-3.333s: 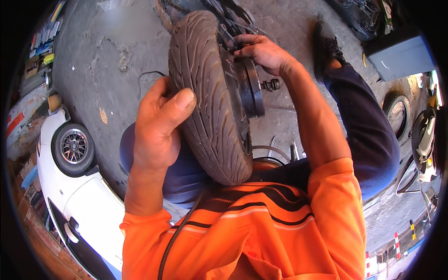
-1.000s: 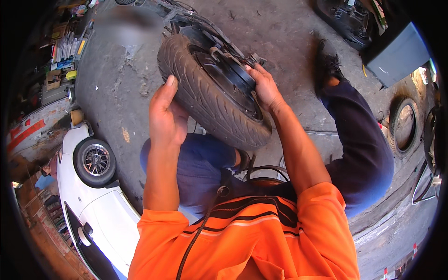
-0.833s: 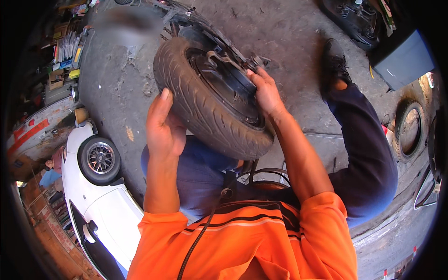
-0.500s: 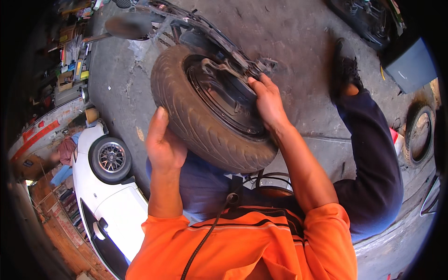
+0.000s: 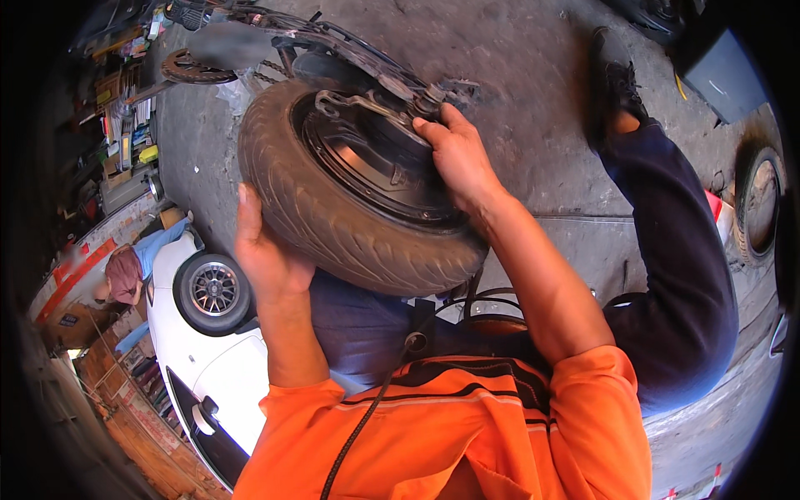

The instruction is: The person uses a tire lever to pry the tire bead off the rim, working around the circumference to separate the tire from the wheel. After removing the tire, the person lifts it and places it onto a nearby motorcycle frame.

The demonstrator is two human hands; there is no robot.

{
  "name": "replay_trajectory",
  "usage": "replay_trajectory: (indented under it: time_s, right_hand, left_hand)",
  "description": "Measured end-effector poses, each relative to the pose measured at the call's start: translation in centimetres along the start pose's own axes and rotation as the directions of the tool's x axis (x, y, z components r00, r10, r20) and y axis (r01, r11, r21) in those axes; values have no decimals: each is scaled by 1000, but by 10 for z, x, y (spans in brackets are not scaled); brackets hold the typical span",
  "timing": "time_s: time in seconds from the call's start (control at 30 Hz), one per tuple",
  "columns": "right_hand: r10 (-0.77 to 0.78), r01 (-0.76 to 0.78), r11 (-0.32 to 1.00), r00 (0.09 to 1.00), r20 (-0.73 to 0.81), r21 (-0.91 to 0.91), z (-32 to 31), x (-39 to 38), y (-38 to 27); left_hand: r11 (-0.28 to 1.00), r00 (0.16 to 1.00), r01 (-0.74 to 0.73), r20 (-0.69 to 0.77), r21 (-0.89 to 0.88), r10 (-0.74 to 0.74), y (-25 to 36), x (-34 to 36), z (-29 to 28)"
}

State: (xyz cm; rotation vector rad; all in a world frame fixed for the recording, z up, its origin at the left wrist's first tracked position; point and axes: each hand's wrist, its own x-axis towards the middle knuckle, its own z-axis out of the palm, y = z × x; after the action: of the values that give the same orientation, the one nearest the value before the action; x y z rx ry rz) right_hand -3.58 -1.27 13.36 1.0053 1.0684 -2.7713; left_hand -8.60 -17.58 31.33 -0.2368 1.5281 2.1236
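I see a matt, grooved rubber tyre [image 5: 333,225] around a dark, slightly glossy metal hub [image 5: 379,162]. The concrete floor [image 5: 533,108] looks rough and stained.

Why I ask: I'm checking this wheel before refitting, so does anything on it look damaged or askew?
Nothing stands out. The tyre shows even tread with no visible cuts, and the dark hub looks whole. The wheel is tilted only because the left hand props its tread and the right hand grips the rim by the frame.
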Motion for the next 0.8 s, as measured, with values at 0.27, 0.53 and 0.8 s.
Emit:
replay_trajectory:
  time_s: [0.27, 0.53, 0.8]
  right_hand:
    - [22, -23, 977, 1000, 4, 213, -4, -2, -13]
    - [65, -69, 990, 997, 34, 126, -9, -2, -17]
    - [77, -73, 990, 997, -31, 118, -2, -3, -20]
  left_hand:
    - [1000, 1000, -18, 8, 5, 18, 3, 2, -3]
    - [1000, 1000, -20, 1, 20, 20, 3, 3, -3]
    - [999, 1000, -22, -16, 25, 22, 2, 2, -1]
